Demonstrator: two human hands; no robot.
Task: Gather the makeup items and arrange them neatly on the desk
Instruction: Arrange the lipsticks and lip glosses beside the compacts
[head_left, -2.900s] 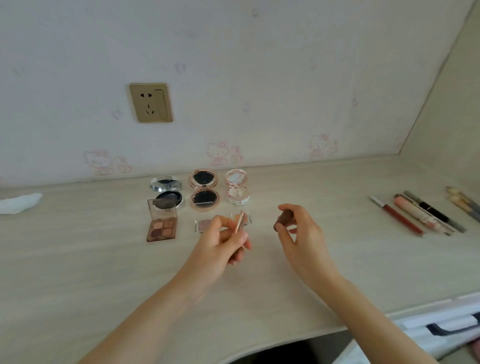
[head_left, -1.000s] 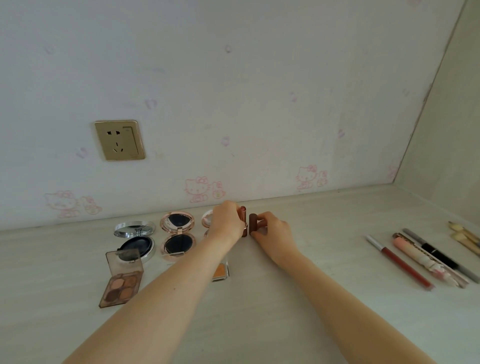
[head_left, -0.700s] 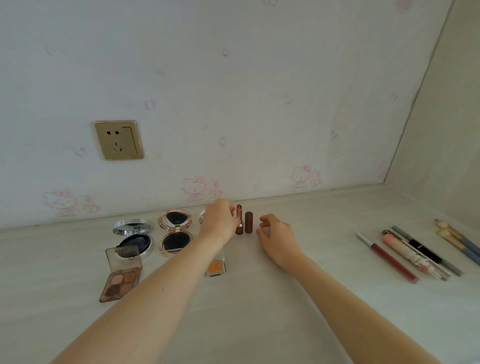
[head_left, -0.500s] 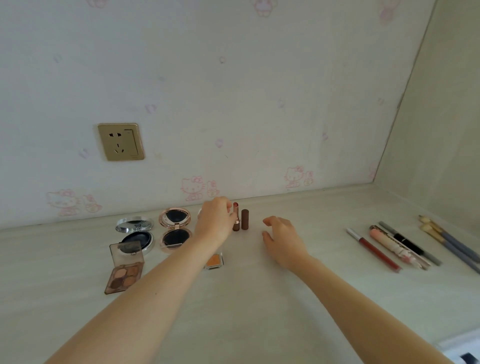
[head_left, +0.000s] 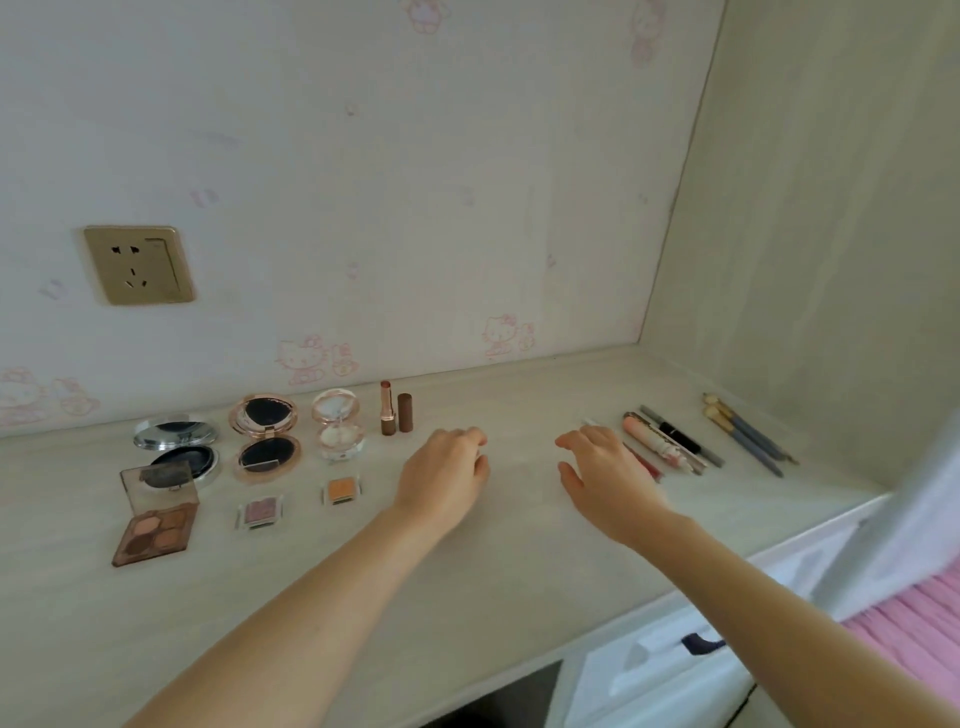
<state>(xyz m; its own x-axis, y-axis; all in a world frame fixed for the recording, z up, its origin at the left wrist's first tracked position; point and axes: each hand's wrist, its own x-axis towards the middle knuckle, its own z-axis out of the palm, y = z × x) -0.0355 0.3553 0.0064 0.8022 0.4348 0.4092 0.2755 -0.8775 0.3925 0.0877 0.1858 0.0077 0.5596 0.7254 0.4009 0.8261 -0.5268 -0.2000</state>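
An uncapped lipstick (head_left: 386, 408) stands upright near the wall with its brown cap (head_left: 404, 412) upright beside it. To their left sit three open round compacts: silver (head_left: 176, 447), rose-gold (head_left: 265, 436), clear pink (head_left: 336, 423). In front lie a brown eyeshadow palette (head_left: 156, 514) and two small single shadows, pink (head_left: 258, 512) and orange (head_left: 341, 490). My left hand (head_left: 447, 475) hovers empty, fingers loosely curled, right of the lipstick. My right hand (head_left: 605, 475) is empty, spread, beside a red lip pencil (head_left: 644, 462) and a pink tube (head_left: 657, 441).
A black pen-like stick (head_left: 680, 441) and two blue-handled brushes (head_left: 748, 434) lie at the right, near the side wall. A wall socket (head_left: 137, 265) sits above the desk (head_left: 467, 571). A white drawer with a dark handle (head_left: 698, 644) is below the desk's front edge.
Both hands set the lipstick and its cap upright by the wall, let go, and moved right. My right hand now reaches the pencils; the view has shifted right.
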